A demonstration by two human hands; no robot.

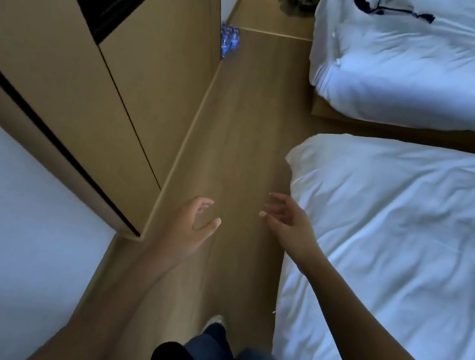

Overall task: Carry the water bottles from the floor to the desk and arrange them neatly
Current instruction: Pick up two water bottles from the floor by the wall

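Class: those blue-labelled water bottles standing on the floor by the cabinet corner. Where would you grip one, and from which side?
Probably round the body of an outer bottle, from the open aisle side: the water bottles stand upright, clustered against the cabinet. Both hands are empty.

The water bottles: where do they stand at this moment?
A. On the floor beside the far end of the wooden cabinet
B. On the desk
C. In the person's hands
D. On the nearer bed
A: the water bottles stand grouped on the floor against the wooden cabinet, and both hands are empty.
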